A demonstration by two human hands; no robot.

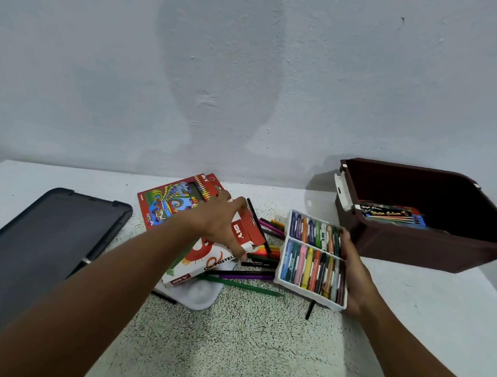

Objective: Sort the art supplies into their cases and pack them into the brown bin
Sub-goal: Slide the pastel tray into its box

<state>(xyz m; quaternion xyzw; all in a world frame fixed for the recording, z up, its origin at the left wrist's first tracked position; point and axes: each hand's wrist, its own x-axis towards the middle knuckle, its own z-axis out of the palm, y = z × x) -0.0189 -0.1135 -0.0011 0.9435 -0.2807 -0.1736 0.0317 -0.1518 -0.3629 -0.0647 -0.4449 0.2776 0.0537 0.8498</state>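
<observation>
White wall behind, speckled table (263, 345) below. Left hand (225, 224) fingers spread, holding open the pastel box (210, 260). Right hand (354, 272) grips the crayon tray (312, 262). Next, I think, tray slides into box, then the brown bin (421, 250).

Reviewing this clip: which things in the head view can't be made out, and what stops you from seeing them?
- Brown bin: its near wall hides most of the inside; only a watercolour box shows.
- Pastel box: the left hand covers its open end, so the contents are unseen.
- Right hand: its fingers lie behind the pastel tray.
- Loose pens: overlapping and too small to count.
- Black lid: cut off by the left edge.
</observation>
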